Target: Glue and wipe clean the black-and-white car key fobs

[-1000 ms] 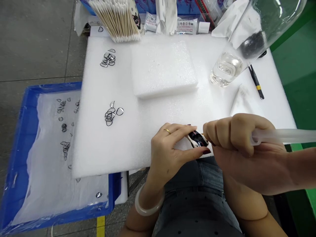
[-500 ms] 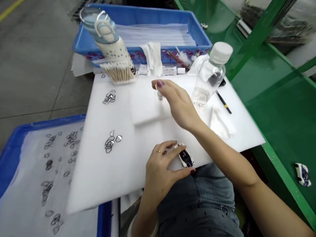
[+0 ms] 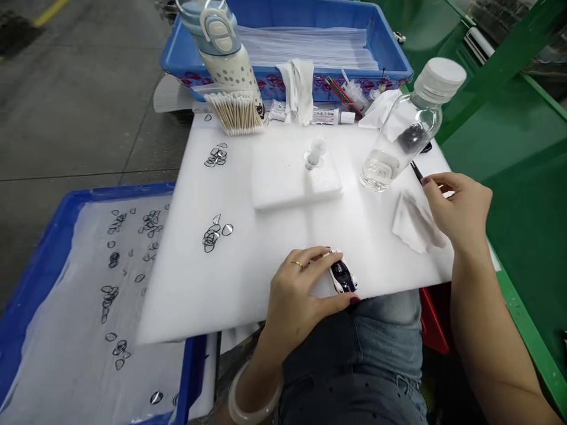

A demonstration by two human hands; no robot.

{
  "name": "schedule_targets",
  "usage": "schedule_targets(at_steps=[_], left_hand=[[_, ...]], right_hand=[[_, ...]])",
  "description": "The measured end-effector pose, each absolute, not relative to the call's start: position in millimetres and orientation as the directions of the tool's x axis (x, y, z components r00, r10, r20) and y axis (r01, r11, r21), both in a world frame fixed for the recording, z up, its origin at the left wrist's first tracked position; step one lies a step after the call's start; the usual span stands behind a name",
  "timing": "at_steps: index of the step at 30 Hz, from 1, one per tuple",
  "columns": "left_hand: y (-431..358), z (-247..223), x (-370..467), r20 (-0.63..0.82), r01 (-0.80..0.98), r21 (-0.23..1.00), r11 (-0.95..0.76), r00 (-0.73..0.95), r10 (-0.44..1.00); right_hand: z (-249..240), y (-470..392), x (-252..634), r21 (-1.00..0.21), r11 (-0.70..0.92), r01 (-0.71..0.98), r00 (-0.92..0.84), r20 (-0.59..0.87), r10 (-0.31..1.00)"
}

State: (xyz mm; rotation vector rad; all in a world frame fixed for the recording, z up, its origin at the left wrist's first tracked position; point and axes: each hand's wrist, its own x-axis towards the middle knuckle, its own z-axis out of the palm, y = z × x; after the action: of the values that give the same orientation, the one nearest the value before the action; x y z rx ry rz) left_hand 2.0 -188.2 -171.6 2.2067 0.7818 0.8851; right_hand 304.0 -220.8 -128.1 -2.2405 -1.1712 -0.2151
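Note:
A small white and dark toy car [image 3: 343, 276] lies at the front edge of the white foam board [image 3: 257, 289], held between the thumb and fingers of my left hand [image 3: 301, 289]. At the board's right side, my right hand [image 3: 460, 206] pinches the black tweezers [image 3: 416, 172], whose other end is hidden by the fingers. Near my right hand lies a crumpled white cloth [image 3: 416, 227]. A small clear plastic piece [image 3: 314, 156] stands on a raised foam block [image 3: 283, 183]. Two piles of thin dark-edged rings [image 3: 211, 238] sit on the board's left.
A clear bottle [image 3: 405, 130] stands at the right back. Behind the board are cotton swabs [image 3: 234, 112], a dotted flask [image 3: 233, 65], tubes and a blue bin [image 3: 283, 79]. Lower left, a blue tray [image 3: 57, 236] holds more rings. Green metal panels [image 3: 518, 171] border the right.
My right hand has moved from the small plastic piece on the foam block to the tweezers at the right and taken hold of them. My left hand still holds the car. The view has shifted.

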Motion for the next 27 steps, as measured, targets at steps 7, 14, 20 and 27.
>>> schedule_targets(at_steps=[7, 14, 20, 27], left_hand=[[-189.0, -169.6, 2.2, 0.362, 0.295, 0.731, -0.615, 0.597, 0.716], [-188.2, -168.4, 2.2, 0.356, 0.299, 0.724, -0.621, 0.609, 0.709], [-189.1, -169.2, 1.2, 0.351, 0.311, 0.718, -0.622, 0.61, 0.711], [-188.3, -171.4, 0.5, 0.364, 0.312, 0.69, -0.653, 0.63, 0.686]], right_hand=[[-136.5, -224.1, 358.3, -0.173, -0.694, 0.699, 0.706, 0.324, 0.63], [-153.7, -212.6, 363.4, -0.201, -0.686, 0.699, 0.703, 0.365, 0.61], [-152.5, -210.9, 363.7, -0.239, -0.684, 0.689, 0.72, 0.334, 0.609], [-142.0, -195.8, 343.7, -0.202, -0.58, 0.79, 0.613, 0.214, 0.761]])
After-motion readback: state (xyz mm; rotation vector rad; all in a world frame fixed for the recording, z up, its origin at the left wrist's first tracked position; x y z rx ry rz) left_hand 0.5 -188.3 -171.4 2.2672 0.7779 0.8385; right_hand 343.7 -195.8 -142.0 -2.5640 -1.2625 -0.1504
